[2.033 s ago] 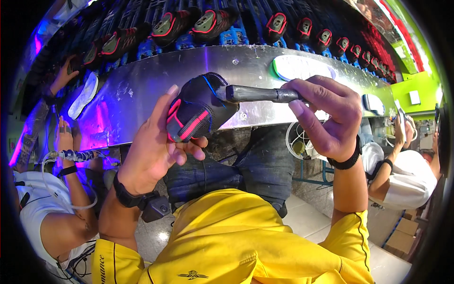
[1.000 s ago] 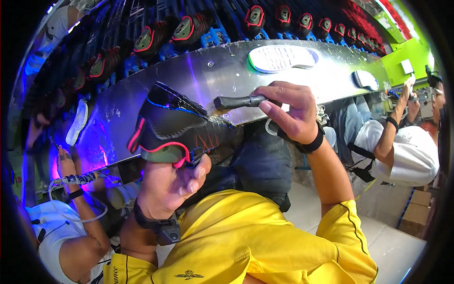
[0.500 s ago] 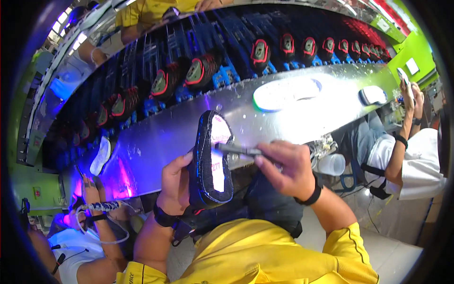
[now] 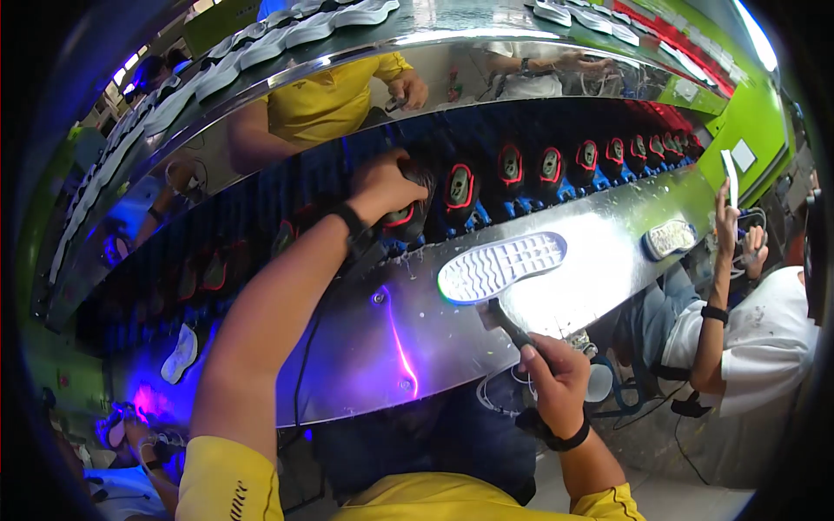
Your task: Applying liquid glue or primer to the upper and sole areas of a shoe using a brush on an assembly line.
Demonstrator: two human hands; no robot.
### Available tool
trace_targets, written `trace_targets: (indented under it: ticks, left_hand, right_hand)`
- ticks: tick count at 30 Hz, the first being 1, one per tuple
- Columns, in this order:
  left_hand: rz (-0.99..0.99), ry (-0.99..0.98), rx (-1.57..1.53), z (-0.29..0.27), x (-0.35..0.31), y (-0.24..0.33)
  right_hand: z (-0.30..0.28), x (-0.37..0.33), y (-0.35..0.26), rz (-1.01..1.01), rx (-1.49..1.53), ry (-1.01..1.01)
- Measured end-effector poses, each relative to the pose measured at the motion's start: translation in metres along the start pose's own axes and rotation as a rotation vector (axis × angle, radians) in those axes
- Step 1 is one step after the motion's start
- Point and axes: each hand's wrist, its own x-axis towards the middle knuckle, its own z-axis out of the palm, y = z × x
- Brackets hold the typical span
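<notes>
My left hand (image 4: 388, 187) reaches far forward over the rack, its fingers closed around a black shoe upper (image 4: 420, 181) with red edging. The upper sits in the row, partly covered by the hand. In my right hand (image 4: 561, 380) is a dark-handled brush (image 4: 514, 330), its head low over the metal ledge (image 4: 347, 365). Just beyond the brush head lies a white shoe sole (image 4: 504, 265), tread side up.
Several red-edged black shoe uppers (image 4: 510, 163) stand on blue holders along the dark rack. Smaller soles (image 4: 669, 239) (image 4: 180, 354) lie on the ledge. White soles (image 4: 295, 33) line the upper shelf. A co-worker in white (image 4: 738, 330) holds a sole at right; another person (image 4: 130, 486) works at left.
My left hand has gone from in front of me, where it held a shoe upper bottom up, to the rack. My right hand with the brush has moved down, away from that upper.
</notes>
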Motion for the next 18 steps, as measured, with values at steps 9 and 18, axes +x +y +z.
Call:
trace_targets:
  ticks: [9, 18]
  left_hand:
    - [0.067, -0.076, 0.252, 0.053, 0.034, -0.035]
    - [-0.217, -0.329, 0.589, -0.078, -0.044, -0.161]
  right_hand:
    - [-0.007, 0.0, 0.015, 0.086, -0.068, 0.01]
    - [0.007, -0.01, -0.001, 0.091, 0.044, -0.012]
